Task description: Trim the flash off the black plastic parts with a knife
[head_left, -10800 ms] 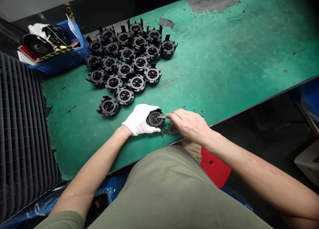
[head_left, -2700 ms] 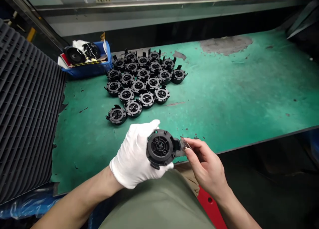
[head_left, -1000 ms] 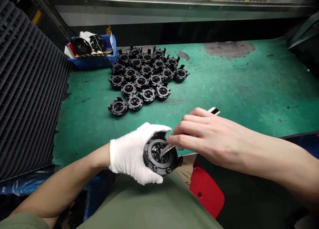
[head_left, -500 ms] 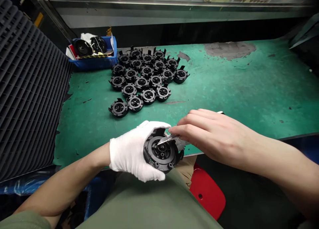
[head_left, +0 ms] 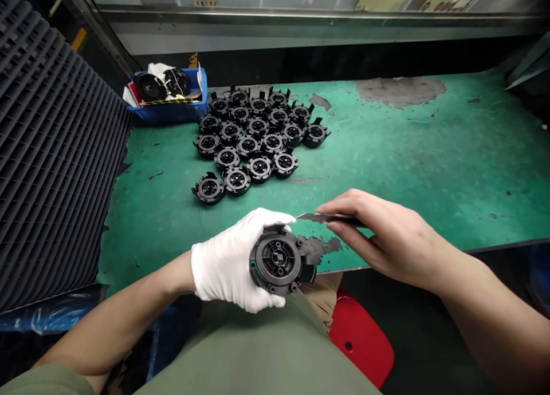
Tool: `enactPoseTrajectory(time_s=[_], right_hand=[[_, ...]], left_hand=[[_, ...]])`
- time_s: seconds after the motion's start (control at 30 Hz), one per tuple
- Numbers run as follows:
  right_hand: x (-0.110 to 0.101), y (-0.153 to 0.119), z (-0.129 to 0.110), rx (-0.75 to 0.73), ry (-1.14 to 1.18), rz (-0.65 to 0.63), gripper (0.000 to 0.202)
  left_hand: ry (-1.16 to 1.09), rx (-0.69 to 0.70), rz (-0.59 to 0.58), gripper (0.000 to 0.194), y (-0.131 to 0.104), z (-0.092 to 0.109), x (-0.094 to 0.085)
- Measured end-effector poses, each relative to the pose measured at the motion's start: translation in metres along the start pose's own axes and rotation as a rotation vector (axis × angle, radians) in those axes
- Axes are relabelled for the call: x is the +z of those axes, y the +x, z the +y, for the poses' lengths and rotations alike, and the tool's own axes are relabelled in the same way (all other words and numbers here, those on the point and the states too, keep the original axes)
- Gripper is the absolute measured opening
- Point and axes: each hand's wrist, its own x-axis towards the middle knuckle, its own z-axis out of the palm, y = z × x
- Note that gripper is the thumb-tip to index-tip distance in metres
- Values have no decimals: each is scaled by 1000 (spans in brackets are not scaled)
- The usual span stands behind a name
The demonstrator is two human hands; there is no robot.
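My left hand (head_left: 232, 263), in a white glove, is closed around a round black plastic part (head_left: 278, 259) with ribs, small screw holes and upright tabs on its rim. The part's ribbed face is turned up towards me. Bare, my right hand (head_left: 378, 229) pinches a thin craft knife (head_left: 339, 218) between thumb and fingers. Its pointed blade aims left, just beyond the gloved fingertips and apart from the part's face. Several black parts of the same kind (head_left: 248, 145) stand grouped on the green bench top (head_left: 399, 172).
A blue bin (head_left: 167, 112) with black round pieces and papers stands at the back left. Stacked dark grey trays (head_left: 60, 154) rise along the left side. A red stool (head_left: 361, 343) is below the bench edge. Grey worn patches (head_left: 399, 90) mark the bench top.
My right hand has drawn the knife up and to the right, off the part's centre. The part has turned slightly in my left hand, and its face shows more fully.
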Motion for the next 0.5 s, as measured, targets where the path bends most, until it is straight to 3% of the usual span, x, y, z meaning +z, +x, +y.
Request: enactPoseTrajectory(time_s=[0.13, 0.27, 0.4, 0.5], right_hand=[[18, -30, 11, 255, -28, 101, 21], [64, -88, 13, 561, -68, 171, 20], [118, -157, -10, 874, 7, 256, 15], [151, -193, -33, 965, 16, 326, 9]], left_hand=[[87, 73, 28, 99, -2, -2, 0], [104, 61, 33, 95, -1, -6, -2], [78, 47, -11, 92, 4, -18, 1], [60, 44, -65, 91, 10, -28, 6]])
